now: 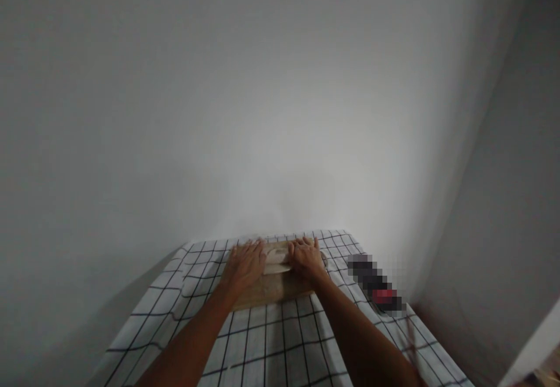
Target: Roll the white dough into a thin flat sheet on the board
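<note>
On a light wooden board (275, 292) lies a pale, rounded mass that looks like dough (276, 256); dim light and blur hide its exact shape. My left hand (245, 263) rests palm down over its left side, fingers stretched forward and flat. Over the right side is my right hand (307, 257), also palm down, its fingers apart and slightly bent. Both hands seem to press on the mass, and they cover much of it. Some of its pale edge shows past the right hand. Whatever lies directly beneath the palms is hidden.
A white tablecloth with dark checks (280, 334) covers the table under the board. To the right lies a pixelated dark object with a red patch (377, 285). A plain pale wall (280, 113) stands behind the table, and another wall (499, 200) is at the right.
</note>
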{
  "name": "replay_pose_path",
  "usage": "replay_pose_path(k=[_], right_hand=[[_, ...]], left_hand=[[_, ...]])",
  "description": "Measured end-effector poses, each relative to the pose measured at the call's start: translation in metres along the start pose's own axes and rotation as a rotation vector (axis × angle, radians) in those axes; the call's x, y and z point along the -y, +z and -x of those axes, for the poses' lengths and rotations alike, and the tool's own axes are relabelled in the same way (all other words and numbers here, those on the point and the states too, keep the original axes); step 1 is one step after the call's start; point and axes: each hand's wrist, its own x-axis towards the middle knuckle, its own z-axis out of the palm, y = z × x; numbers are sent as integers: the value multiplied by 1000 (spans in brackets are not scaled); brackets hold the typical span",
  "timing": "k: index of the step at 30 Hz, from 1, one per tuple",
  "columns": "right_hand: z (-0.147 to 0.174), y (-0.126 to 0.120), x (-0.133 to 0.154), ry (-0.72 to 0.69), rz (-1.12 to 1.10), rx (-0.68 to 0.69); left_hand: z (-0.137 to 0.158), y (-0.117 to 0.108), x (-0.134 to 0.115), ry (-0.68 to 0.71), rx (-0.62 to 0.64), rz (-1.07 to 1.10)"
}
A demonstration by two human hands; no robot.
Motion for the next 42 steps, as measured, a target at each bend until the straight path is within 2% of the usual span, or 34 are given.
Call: replay_pose_path(k=[4, 11, 19, 26, 28, 32, 42], right_hand=[[-19, -1, -1, 23, 22, 5], [-45, -2, -4, -3, 122, 117], [-58, 5, -6, 39, 133, 132], [-45, 1, -5, -4, 141, 98], [-39, -1, -3, -17, 139, 88], [-26, -4, 0, -36, 138, 68], [9, -11, 4, -51, 77, 12]], left_hand=[[-12, 5, 4, 39, -22, -19], [-26, -10, 2, 66, -82, -94], [-35, -1, 5, 58, -114, -144], [-24, -7, 1, 35, -164, -9], [-18, -6, 2, 65, -174, 26], [-7, -1, 5, 143, -186, 30], [14, -9, -6, 115, -202, 41]])
